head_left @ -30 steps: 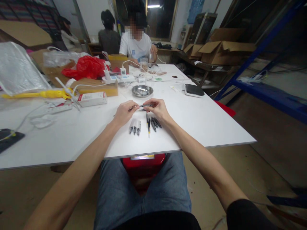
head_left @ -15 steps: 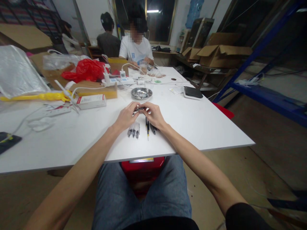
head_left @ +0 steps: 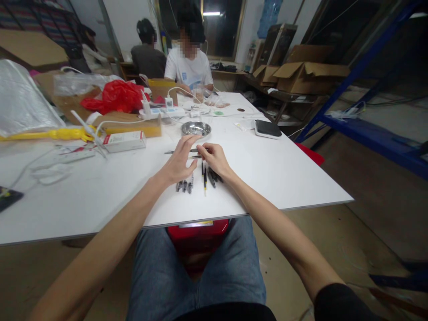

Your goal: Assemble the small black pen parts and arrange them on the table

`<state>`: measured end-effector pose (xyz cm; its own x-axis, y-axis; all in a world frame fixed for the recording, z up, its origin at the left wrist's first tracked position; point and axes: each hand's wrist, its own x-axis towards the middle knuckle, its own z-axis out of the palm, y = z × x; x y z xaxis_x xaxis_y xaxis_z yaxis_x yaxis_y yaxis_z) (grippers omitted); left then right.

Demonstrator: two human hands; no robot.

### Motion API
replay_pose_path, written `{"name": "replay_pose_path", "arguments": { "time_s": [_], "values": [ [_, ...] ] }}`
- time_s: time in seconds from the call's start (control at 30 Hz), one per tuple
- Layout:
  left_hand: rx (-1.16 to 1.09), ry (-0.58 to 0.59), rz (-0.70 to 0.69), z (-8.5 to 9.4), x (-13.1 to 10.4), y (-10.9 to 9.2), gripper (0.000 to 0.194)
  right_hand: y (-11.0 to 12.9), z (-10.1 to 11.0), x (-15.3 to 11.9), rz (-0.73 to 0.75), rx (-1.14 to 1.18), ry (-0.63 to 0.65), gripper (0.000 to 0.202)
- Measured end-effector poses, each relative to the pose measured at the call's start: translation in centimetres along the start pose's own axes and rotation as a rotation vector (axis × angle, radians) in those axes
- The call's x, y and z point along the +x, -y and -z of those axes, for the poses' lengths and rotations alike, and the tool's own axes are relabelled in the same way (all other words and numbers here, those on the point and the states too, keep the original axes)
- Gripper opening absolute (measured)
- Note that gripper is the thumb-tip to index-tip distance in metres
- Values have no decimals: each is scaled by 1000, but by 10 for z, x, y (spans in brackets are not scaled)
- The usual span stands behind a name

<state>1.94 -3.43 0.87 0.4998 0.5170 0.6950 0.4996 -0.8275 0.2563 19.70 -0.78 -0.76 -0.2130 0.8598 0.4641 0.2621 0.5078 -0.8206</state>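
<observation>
My left hand is open above the table, its fingers spread and thumb apart. Beside it, my right hand has thumb and forefinger pinched on a slim dark pen part. A dark pen-like piece shows past my left hand, partly hidden by it. Below the hands lie several clear pen barrels with dark ends. To their right are thin black refills with yellowish ends, then several dark pen pieces, partly under my right hand.
A shiny metal bowl stands just beyond my hands. Left of it are a white box, a power strip with cables and a red plastic bag. A black-topped device lies right. A person sits across the table.
My left hand has let go and opened, its fingers now spread. My hands have moved slightly apart; the right still pinches. A dark pen-like piece now shows left of my left hand.
</observation>
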Motion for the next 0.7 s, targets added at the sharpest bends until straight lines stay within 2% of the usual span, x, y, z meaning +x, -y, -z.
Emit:
{"name": "replay_pose_path", "arguments": {
  "time_s": [0.07, 0.17, 0.23, 0.33, 0.43, 0.57, 0.7],
  "values": [
    [75, -28, 30, 7, 2, 2, 66, -2, 2, 2, -36, 53, -9, 61],
    [210, -87, 157, 13, 2, 9, 42, -3, 7, 4, -67, 126, -39, 60],
    [245, -55, 193, 14, 1, 15, 26, -4, 9, 5, -75, 151, -44, 61],
    [221, 11, 197, 9, -2, 20, 22, -5, 11, 3, -115, 94, -45, 66],
    [162, -6, 257, 4, -5, 22, 18, -5, 12, 0, -153, 0, -43, 72],
    [94, -31, 408, 2, -11, 29, 10, 2, 12, -1, -74, 82, 56, 56],
    [28, -8, 410, 2, -15, 33, 12, 7, 14, -1, -42, 100, 79, 54]
  ]
}}
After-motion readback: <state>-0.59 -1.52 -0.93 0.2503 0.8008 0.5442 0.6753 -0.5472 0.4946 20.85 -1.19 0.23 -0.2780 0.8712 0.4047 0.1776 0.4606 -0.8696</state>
